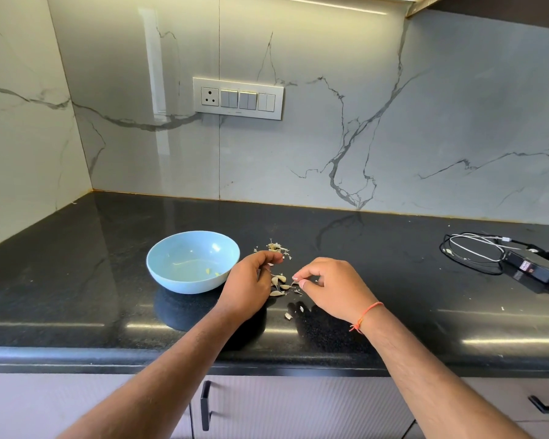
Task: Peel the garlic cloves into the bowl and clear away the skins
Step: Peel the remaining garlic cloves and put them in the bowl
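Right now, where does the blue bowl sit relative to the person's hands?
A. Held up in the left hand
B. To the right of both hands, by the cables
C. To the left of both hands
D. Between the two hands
C: the blue bowl rests on the counter just left of the left hand, with the right hand farther right.

Glossy black stone countertop (pixel 76 280) running into a corner, with a white marble-look backsplash (pixel 425 122) full of grey veins on both walls. There's a switch plate (pixel 237 98) on the back wall, one socket on its left and rocker switches beside it. Under-cabinet strip lighting (pixel 330 3) glows warm along the top and reflects off the tiles. Below the counter, pale ribbed cabinet doors (pixel 298 407) with black handles (pixel 205 405). Off on the right, a black power adapter (pixel 534 266) sits beside tangled white and black cables (pixel 476 248).
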The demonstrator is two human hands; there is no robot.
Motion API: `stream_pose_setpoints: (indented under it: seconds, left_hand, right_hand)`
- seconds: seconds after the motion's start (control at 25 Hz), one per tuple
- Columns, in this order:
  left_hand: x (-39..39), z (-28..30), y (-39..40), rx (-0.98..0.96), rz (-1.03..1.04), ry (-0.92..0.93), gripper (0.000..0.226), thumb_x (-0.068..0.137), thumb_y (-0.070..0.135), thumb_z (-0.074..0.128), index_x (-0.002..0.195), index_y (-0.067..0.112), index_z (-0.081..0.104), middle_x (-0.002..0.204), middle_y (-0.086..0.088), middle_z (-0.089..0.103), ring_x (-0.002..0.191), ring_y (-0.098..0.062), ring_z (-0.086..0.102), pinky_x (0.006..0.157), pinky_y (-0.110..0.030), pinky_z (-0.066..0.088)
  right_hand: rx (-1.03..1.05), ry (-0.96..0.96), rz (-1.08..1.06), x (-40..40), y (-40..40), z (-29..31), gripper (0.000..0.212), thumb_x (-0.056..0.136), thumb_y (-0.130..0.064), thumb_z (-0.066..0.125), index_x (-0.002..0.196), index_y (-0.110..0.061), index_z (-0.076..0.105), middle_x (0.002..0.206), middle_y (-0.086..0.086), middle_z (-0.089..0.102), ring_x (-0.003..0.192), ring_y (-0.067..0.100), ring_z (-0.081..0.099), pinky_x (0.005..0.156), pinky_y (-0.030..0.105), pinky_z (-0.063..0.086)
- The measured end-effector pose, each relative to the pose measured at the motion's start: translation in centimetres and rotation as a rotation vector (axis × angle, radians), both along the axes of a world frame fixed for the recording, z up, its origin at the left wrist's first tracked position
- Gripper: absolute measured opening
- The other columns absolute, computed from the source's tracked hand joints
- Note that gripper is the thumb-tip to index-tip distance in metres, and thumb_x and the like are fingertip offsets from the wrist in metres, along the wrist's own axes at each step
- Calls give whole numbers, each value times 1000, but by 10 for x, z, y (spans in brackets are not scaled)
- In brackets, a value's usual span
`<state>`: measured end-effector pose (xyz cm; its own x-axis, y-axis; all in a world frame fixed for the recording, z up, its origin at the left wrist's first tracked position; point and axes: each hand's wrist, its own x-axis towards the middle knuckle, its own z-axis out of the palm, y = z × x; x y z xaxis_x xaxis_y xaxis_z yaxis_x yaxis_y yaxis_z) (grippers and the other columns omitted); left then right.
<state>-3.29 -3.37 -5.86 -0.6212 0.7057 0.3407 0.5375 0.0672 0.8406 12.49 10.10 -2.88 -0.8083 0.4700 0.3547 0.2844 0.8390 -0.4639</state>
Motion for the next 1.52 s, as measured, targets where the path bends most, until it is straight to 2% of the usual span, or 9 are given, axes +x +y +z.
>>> stream_pose_setpoints:
  seconds: [0.12, 0.32, 0.4, 0.48, 0.6, 0.72, 1.08, 1.24, 1.52]
  left_hand:
    - [1, -1, 1, -11, 20, 25, 39, 106, 4, 50, 131, 25, 71, 128, 16, 73, 117, -4, 69, 109, -24, 52]
    - [1, -1, 0, -20, 12, 27, 38, 104, 4, 53, 130, 24, 72, 117, 3, 78, 102, -19, 69, 106, -28, 54]
    - [0, 0, -2, -20, 0, 33, 36, 102, 5, 58, 128, 27, 72, 116, 15, 76, 104, -5, 71, 107, -21, 54]
    - [0, 0, -2, -29, -24, 49, 30, 100, 10, 66, 122, 29, 75, 112, 23, 74, 101, 11, 68, 97, -10, 54]
    - [-1, -2, 0, -32, -59, 79, 13, 96, 25, 78, 105, 35, 80, 96, 23, 79, 91, 9, 71, 85, -15, 57]
    - [-1, -2, 0, -16, -63, 66, 3, 94, 33, 80, 97, 34, 80, 90, 21, 79, 89, 5, 73, 85, -19, 58]
    - [5, 2, -2, -46, -85, 87, 11, 99, 36, 74, 88, 33, 75, 87, 19, 78, 80, 7, 69, 75, -14, 52]
    - [6, 3, -1, -71, -105, 127, 11, 99, 32, 73, 89, 36, 73, 88, 20, 77, 85, 7, 69, 76, -11, 48]
    - [1, -2, 0, -27, -69, 85, 11, 100, 26, 73, 103, 37, 73, 94, 18, 76, 88, 6, 71, 78, -8, 49]
  right_hand:
    - [144, -216, 13, -15, -3, 11, 14, 98, -33, 70, 106, -32, 82, 106, -11, 72, 83, 6, 61, 84, 34, 55]
    - [223, -343, 29, -33, -10, 17, 16, 97, -38, 70, 104, -28, 82, 103, -4, 70, 98, 23, 67, 85, 41, 57]
    - [207, -322, 19, -33, -7, 17, 15, 97, -37, 71, 100, -27, 82, 100, -5, 69, 92, 18, 66, 82, 39, 56]
    - [137, -243, -1, -28, -3, 17, 12, 97, -35, 72, 97, -28, 81, 94, -10, 69, 78, 3, 61, 75, 30, 51]
    - [-47, -142, -27, -19, 0, 17, 10, 97, -32, 73, 95, -28, 82, 78, -16, 71, 65, -8, 61, 65, 11, 43]
    - [-212, -78, -8, -14, -2, 18, 8, 95, -30, 77, 92, -29, 84, 80, -11, 80, 71, -5, 70, 70, 14, 53]
    - [-633, 112, -17, -4, -5, 18, 5, 92, -18, 81, 93, -16, 85, 85, 6, 83, 67, 11, 59, 49, 22, 46]
    - [-232, -59, -51, -2, -4, 22, 12, 94, -24, 77, 86, -29, 85, 78, -6, 81, 62, 4, 67, 61, 19, 53]
    - [371, -237, 34, 2, -8, 34, 24, 103, -30, 61, 98, -22, 84, 96, -1, 80, 94, 19, 72, 84, 31, 56]
